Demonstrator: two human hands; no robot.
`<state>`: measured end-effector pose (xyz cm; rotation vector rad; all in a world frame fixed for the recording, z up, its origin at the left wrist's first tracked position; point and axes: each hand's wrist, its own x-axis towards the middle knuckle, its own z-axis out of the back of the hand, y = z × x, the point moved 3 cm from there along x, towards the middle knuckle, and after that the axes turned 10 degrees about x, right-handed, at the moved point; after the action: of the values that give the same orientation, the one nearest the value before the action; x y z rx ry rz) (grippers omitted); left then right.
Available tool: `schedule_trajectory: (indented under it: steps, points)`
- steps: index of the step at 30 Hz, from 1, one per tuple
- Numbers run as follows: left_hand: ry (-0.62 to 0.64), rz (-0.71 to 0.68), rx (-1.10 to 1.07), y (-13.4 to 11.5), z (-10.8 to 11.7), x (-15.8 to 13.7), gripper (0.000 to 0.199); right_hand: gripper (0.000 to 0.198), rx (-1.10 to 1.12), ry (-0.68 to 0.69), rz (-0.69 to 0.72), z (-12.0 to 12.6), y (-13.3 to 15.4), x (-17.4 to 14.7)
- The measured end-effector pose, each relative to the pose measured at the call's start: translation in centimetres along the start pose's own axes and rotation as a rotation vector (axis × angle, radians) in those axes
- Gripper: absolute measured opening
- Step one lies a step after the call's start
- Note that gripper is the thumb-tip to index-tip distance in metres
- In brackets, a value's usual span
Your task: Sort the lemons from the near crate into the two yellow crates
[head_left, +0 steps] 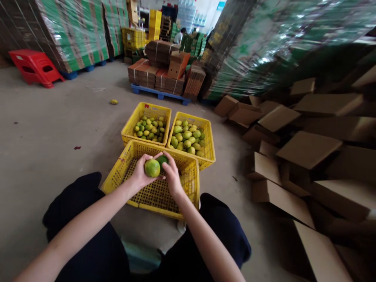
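My left hand [141,171] is closed around a yellow-green citrus fruit [152,168]. Right beside it, my right hand [172,174] grips a darker green citrus fruit [162,161], partly covered by my fingers. Both hands are close together above a yellow plastic crate [188,192], whose perforated floor shows below them. Behind that crate stand two more yellow crates. The left one [126,133] has several small green and yellow lemon-like fruits [149,127] in it; larger yellow-green fruits [188,135] lie in the right one [210,149].
Flattened cardboard stacks [147,74] rest on a blue pallet [160,94] ahead. Open cardboard boxes [308,149] pile up along the right. A red stool [35,66] stands at the far left, near wrapped green stacks [76,31]. One yellow fruit [113,102] lies on the floor.
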<state>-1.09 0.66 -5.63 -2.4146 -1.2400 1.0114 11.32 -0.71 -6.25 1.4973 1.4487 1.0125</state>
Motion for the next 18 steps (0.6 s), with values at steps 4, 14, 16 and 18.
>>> schedule_trajectory:
  steps: [4,14,16,18]
  points:
    - [-0.038,-0.032,-0.001,0.3,0.3,0.6,0.037,0.068,-0.479,0.152,0.130,-1.2,-0.9,-1.2]
    - [-0.067,0.046,-0.004,1.0,0.1,0.0,0.024,0.060,-0.729,0.204,0.423,-2.1,1.5,-2.0]
    - [-0.092,0.047,0.025,0.9,0.0,0.0,0.021,0.058,-0.705,0.166,0.467,-1.9,2.7,-2.0]
    - [-0.082,-0.012,0.094,0.3,-0.1,0.0,0.013,0.056,-0.676,0.082,0.500,-1.4,4.1,-1.9]
